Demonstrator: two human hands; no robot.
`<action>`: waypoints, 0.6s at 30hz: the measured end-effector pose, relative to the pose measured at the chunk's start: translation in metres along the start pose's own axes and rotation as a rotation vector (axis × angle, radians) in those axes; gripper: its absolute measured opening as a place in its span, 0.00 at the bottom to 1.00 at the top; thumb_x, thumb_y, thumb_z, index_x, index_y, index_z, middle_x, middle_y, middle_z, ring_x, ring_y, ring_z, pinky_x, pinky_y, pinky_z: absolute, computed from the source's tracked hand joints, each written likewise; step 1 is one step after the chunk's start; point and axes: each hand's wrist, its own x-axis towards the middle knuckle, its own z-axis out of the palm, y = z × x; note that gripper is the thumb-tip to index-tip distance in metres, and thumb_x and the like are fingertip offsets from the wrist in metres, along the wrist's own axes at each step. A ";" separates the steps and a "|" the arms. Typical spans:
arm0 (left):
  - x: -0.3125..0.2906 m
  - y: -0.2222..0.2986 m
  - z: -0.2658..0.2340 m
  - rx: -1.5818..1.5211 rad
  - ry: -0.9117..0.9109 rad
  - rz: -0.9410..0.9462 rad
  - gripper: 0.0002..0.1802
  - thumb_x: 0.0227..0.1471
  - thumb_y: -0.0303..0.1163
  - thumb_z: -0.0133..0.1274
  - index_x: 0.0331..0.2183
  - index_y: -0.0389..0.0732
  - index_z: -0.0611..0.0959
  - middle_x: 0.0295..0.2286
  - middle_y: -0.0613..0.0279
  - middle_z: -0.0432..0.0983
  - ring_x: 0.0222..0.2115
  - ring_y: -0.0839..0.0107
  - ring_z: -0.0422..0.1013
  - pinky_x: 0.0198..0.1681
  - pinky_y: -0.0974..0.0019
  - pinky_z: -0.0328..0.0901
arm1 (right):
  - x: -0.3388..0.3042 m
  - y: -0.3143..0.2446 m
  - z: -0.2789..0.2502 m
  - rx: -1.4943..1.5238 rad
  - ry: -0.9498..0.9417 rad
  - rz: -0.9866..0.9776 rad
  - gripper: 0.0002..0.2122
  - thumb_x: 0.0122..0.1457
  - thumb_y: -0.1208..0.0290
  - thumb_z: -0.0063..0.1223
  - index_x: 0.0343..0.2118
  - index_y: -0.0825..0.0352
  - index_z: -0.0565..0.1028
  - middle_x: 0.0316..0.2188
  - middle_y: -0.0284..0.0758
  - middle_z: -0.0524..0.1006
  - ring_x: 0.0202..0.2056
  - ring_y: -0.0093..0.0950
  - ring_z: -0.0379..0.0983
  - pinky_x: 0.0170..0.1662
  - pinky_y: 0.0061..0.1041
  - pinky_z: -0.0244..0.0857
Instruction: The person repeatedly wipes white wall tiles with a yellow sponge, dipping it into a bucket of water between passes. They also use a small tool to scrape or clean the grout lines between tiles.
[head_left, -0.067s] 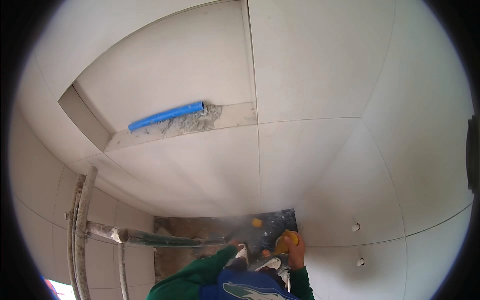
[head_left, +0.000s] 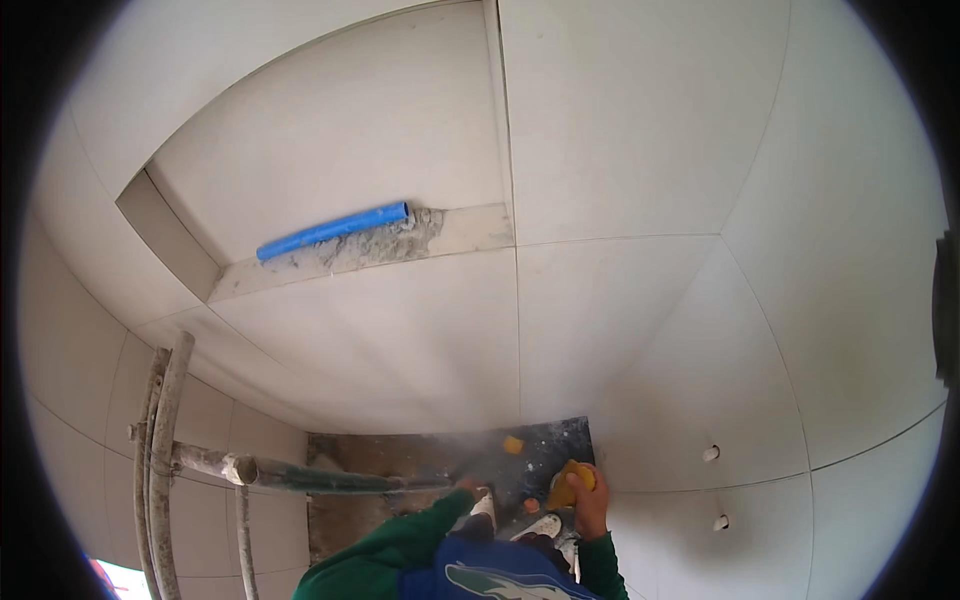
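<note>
My right hand (head_left: pixel 592 505) is closed around a soft-looking yellow piece like a sponge (head_left: pixel 567 484), low beside the wall at the right. Its lower part hangs below my fingers. The green sleeve of my left arm reaches forward, and my left hand (head_left: pixel 470 487) is beside the far end of a horizontal scaffold pole (head_left: pixel 330 479). The fingers of that hand are too small and partly hidden, so whether they grip the pole does not show. On the dark floor lie a small yellow block (head_left: pixel 513 445) and an orange lump (head_left: pixel 531 506).
Upright scaffold poles (head_left: pixel 165 450) stand at the left. A blue pipe (head_left: pixel 335 231) rests beside crumbled mortar (head_left: pixel 395 240) on the ledge of a wall niche. Large pale tiles (head_left: pixel 620 330) cover the walls; two short pipe stubs (head_left: pixel 711 454) stick out at the right. My white shoes (head_left: pixel 540 527) are below me.
</note>
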 end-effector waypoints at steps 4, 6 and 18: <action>-0.005 -0.028 0.021 0.170 0.079 0.155 0.20 0.54 0.44 0.51 0.43 0.44 0.87 0.45 0.45 0.81 0.50 0.45 0.75 0.55 0.48 0.68 | -0.013 -0.003 0.003 -0.070 -0.033 0.019 0.19 0.57 0.69 0.65 0.50 0.66 0.73 0.43 0.33 0.76 0.43 0.24 0.74 0.48 0.25 0.70; -0.007 -0.016 0.000 -0.063 0.051 0.049 0.26 0.49 0.50 0.57 0.44 0.43 0.86 0.47 0.43 0.78 0.51 0.45 0.72 0.56 0.49 0.67 | -0.008 -0.007 0.006 -0.091 -0.018 -0.012 0.19 0.58 0.69 0.65 0.51 0.66 0.73 0.43 0.33 0.76 0.43 0.24 0.74 0.47 0.25 0.71; -0.030 -0.020 -0.037 0.192 -0.005 0.032 0.28 0.50 0.53 0.58 0.46 0.45 0.86 0.47 0.45 0.79 0.50 0.48 0.74 0.57 0.52 0.67 | 0.013 0.015 -0.005 -0.136 -0.098 -0.053 0.19 0.58 0.65 0.65 0.50 0.66 0.74 0.41 0.32 0.77 0.41 0.23 0.74 0.47 0.24 0.70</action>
